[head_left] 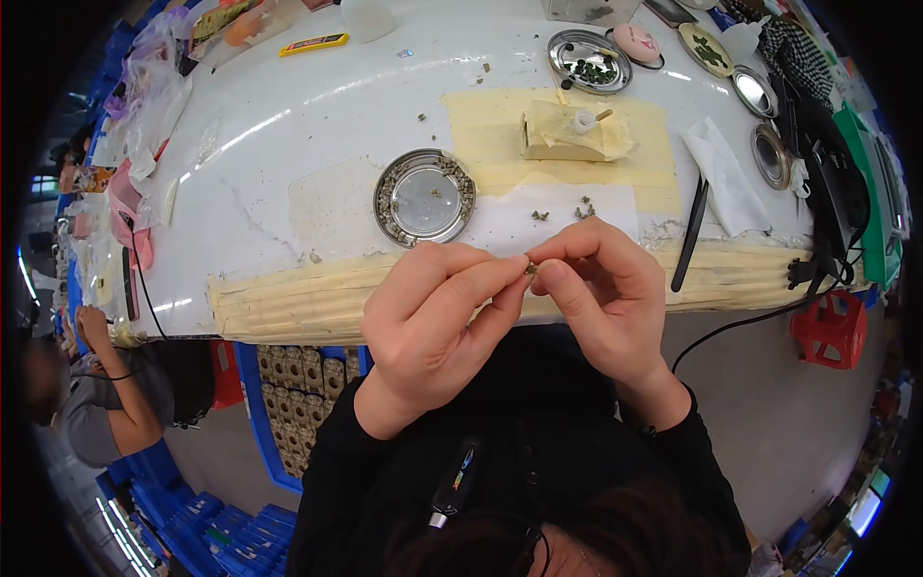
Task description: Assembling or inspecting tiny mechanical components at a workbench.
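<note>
Over the table's near edge, my left hand and my right hand meet with their fingertips pinched together. Between them shows a tiny greenish-brown piece, too small to name, and both hands grip it. Similar small pieces lie in little clusters on a white paper sheet just beyond my right hand. Beyond my left hand stands a round metal dish with many more such pieces around its inside. What my curled lower fingers cover is hidden.
A tape-covered block sits on yellow tape past the paper. Right of it lie black tweezers and a white cloth. Farther back is a metal dish of dark green bits. Below the table edge, a blue tray holds blocky parts. A co-worker sits at left.
</note>
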Motion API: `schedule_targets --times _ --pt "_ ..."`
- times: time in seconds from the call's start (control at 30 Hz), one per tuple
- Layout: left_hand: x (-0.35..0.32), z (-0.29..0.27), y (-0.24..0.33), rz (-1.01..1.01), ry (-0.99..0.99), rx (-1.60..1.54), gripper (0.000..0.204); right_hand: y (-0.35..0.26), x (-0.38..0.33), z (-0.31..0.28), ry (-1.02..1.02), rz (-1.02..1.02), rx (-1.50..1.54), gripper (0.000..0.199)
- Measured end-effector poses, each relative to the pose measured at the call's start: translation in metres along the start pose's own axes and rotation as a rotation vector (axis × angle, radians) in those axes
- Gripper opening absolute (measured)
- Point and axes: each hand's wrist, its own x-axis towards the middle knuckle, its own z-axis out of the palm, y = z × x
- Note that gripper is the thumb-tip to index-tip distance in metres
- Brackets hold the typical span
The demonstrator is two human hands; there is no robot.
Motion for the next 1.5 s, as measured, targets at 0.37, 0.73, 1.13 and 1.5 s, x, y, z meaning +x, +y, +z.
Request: schedule_targets --times 0.37,0.73,1.13,1.5 --pt "0.002 -0.002 0.001 -0.051 -0.044 -0.115 0.022 -0.003 -0.001 -0.003 -0.062 0.095 0.073 0.01" --pt "0.0 -0.003 -0.003 -0.13 -0.07 -0.26 0.025 -0.002 -0.001 -0.004 -0.09 0.112 0.109 0.011" --pt "-0.001 0.0 -0.006 -0.149 -0.019 -0.262 0.021 -0.005 -0.002 -0.003 -0.054 0.063 0.068 0.011" --pt "-0.002 -0.001 -0.008 -0.098 -0.047 -0.235 0.024 -0.004 -0.001 -0.004 -0.03 0.098 0.015 0.007"
